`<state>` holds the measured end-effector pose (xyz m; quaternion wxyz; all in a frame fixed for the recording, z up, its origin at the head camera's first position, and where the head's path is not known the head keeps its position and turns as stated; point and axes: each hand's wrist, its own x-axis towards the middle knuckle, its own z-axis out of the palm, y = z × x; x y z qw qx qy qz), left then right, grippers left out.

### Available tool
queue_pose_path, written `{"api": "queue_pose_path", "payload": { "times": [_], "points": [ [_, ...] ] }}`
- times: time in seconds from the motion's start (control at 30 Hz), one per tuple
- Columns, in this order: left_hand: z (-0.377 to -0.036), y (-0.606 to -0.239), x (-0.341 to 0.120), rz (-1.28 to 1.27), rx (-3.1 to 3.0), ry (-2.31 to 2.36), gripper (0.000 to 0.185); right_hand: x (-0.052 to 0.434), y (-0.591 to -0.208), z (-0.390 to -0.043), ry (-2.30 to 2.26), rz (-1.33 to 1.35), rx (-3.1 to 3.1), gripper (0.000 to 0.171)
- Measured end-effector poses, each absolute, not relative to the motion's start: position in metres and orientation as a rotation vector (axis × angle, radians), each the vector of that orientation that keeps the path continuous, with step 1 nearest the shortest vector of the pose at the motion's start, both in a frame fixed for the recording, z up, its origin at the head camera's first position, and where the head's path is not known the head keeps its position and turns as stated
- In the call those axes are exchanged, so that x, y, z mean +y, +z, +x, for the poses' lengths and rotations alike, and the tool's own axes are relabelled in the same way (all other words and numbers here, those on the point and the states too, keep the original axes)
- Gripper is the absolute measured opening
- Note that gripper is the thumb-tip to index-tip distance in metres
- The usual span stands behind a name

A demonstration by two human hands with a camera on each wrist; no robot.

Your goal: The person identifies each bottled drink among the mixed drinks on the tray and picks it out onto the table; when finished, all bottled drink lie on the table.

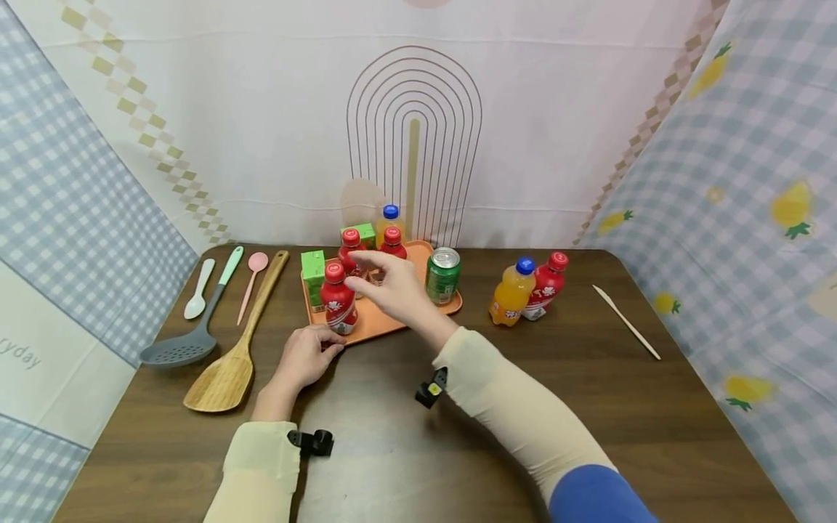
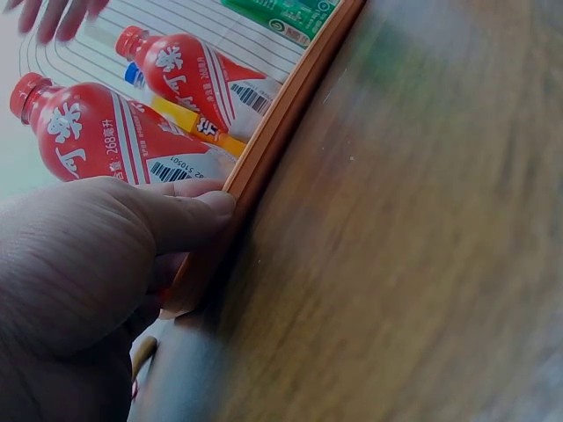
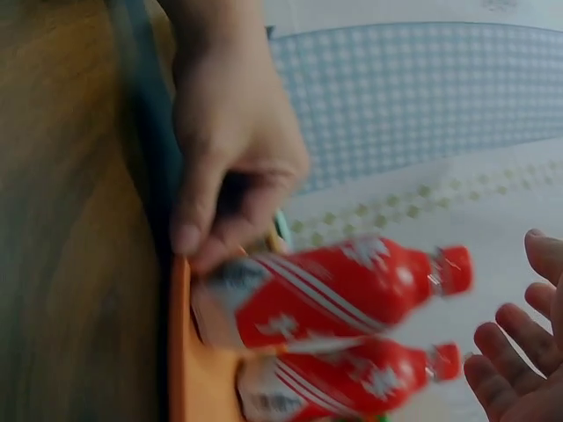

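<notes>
My left hand [image 1: 306, 357] pinches the front left corner of an orange tray [image 1: 375, 318], its thumb on the rim in the left wrist view. Right beside those fingers stands a red-capped drink bottle [image 1: 338, 301]. Over the tray, my right hand [image 1: 395, 287] is spread with thumb and fingers apart, holding nothing. Behind it are two more red bottles, one [image 1: 351, 247] at the left and another [image 1: 394, 243] partly covered by the hand. Green drink cartons [image 1: 313, 276], an orange drink bottle [image 1: 390, 218] and a green can [image 1: 443, 276] also stand on the tray.
An orange soda bottle [image 1: 512, 294] and a red bottle [image 1: 548, 287] stand right of the tray. A wooden knife [image 1: 626, 322] lies farther right. At left lie a wooden turner [image 1: 225, 374], a grey slotted turner [image 1: 186, 345], a pink spoon [image 1: 253, 280] and a white spoon [image 1: 199, 290].
</notes>
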<state>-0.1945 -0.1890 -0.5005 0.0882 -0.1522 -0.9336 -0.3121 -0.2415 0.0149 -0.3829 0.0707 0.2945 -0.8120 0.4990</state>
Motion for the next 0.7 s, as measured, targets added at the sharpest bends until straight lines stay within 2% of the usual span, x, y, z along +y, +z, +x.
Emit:
{"api": "queue_pose_path", "payload": {
  "times": [0.27, 0.7],
  "points": [
    [-0.195, -0.502, -0.190, -0.445, -2.770, -0.936, 0.006, -0.016, -0.397, -0.247, 1.422, 0.873, -2.497, 0.043],
    [-0.195, -0.502, -0.189, -0.451, -2.768, -0.946, 0.007, -0.023, -0.409, -0.252, 1.394, 0.840, -2.541, 0.041]
  ]
}}
